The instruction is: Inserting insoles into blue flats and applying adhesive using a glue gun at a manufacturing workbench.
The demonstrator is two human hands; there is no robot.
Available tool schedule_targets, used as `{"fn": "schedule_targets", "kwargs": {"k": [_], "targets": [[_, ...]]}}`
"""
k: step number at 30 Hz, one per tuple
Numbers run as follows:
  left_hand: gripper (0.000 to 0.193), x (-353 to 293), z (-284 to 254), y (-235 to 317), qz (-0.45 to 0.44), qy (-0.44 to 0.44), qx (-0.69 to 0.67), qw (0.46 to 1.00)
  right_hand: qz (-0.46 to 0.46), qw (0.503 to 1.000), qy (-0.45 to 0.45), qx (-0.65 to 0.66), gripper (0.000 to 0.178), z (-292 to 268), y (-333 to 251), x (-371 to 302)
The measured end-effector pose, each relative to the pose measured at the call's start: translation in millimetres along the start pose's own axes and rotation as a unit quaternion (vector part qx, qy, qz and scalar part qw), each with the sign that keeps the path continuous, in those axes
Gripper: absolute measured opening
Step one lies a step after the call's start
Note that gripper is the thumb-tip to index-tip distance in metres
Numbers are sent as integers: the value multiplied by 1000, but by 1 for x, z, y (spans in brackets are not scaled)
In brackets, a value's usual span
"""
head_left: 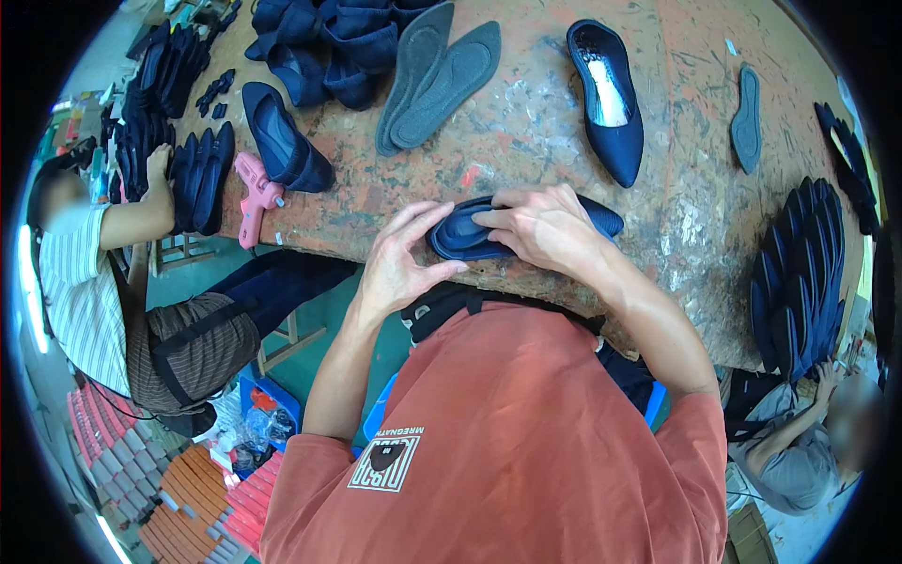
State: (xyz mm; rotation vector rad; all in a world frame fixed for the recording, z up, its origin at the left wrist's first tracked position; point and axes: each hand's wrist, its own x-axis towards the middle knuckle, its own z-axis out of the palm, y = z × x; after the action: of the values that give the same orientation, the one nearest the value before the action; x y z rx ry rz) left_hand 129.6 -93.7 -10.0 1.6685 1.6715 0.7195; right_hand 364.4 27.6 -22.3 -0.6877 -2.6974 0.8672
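A dark blue pointed flat shoe (601,218) lies at the table's near edge, its toe to the right. My left hand (399,258) grips it round the heel, thumb on the near side and fingers on the far side. Across the middle of the shoe, my right hand (550,226) has its fingers bent into the opening, holding it and touching the dark insole (460,226). The right palm covers part of the shoe. Beyond my hands stands a similar shoe (615,132) with a whitish patch inside. Several loose grey insoles (446,85) lie stacked at the back.
Left on the worn table (526,122) are a pink glue gun (254,199), another flat shoe (282,141) and a pile of shoes (362,42). A single insole (746,122) and a shoe stack (803,277) lie right. Co-workers sit on both sides.
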Motion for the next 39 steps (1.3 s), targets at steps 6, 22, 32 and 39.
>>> {"fn": "schedule_targets", "kwargs": {"k": [6,22,32,39], "targets": [[81,-1,2,0,-20,2,7,1000,-1,998,-39,-53,28,11,-6,5],[46,-4,12,-1,160,-116,378,905,105,970,-25,-218,57,-26,-12,-30],[81,19,32,10,217,-165,369,888,173,961,108,-184,49,-21,-22,-46],[85,24,34,25,163,-202,415,872,271,919,264,114,22,36,-39,-74]]}}
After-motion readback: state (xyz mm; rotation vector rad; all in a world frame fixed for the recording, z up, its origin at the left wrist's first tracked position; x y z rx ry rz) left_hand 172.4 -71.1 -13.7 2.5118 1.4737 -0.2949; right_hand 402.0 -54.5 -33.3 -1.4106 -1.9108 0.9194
